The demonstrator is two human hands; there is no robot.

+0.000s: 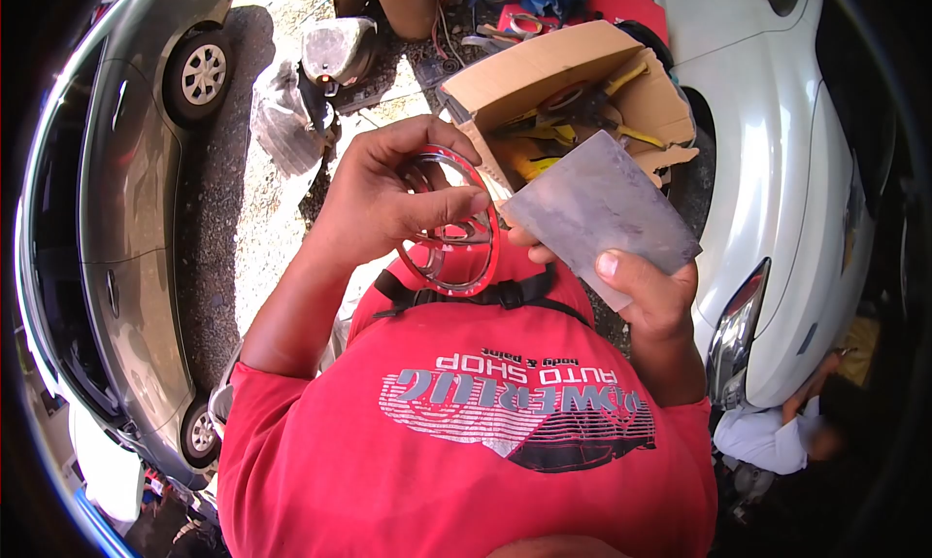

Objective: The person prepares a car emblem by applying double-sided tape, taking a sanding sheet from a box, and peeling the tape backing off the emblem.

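Note:
An oval emblem-like ring (493, 230) with a red edge and open middle is pinched between the thumb and fingers of my left hand (393, 194). My right hand (649, 288) grips a flat grey sheet (597, 208), its thumb on the upper face and its fingers underneath. The sheet is tilted and sits just right of the ring, close to it. Both things are held in front of my red shirt, near waist height.
Beyond my hands, a cardboard box (544, 72) holds yellow-handled tools. A dark car (131, 199) stands at left, a light car (767, 169) at right. Worn lamp-like parts (338, 51) lie on the ground. A person in white (767, 439) is low at the right.

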